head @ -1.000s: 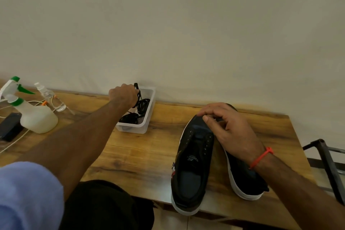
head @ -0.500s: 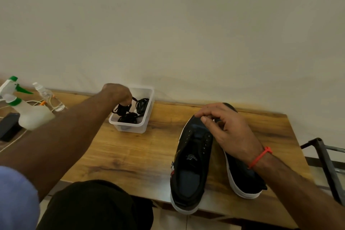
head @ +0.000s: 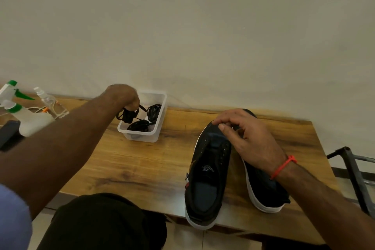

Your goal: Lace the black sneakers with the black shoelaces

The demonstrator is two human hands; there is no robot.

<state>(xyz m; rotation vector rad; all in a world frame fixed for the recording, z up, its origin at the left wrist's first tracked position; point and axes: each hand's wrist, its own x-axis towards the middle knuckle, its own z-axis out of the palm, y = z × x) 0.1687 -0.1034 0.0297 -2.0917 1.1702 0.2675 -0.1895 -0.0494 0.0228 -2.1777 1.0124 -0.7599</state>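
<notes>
Hands at the laces and the sneakers

Left hand [head: 121,95] grips a black shoelace bundle [head: 127,114] over the clear box [head: 142,138], centre; right hand [head: 249,138] rests on the sneakers [head: 207,178], lower right.

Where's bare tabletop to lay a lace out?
Bare wood between the clear tub and the left sneaker, down to the near edge under the left forearm. Another patch right of the right sneaker. Crowded at far left around the spray bottle.
</notes>
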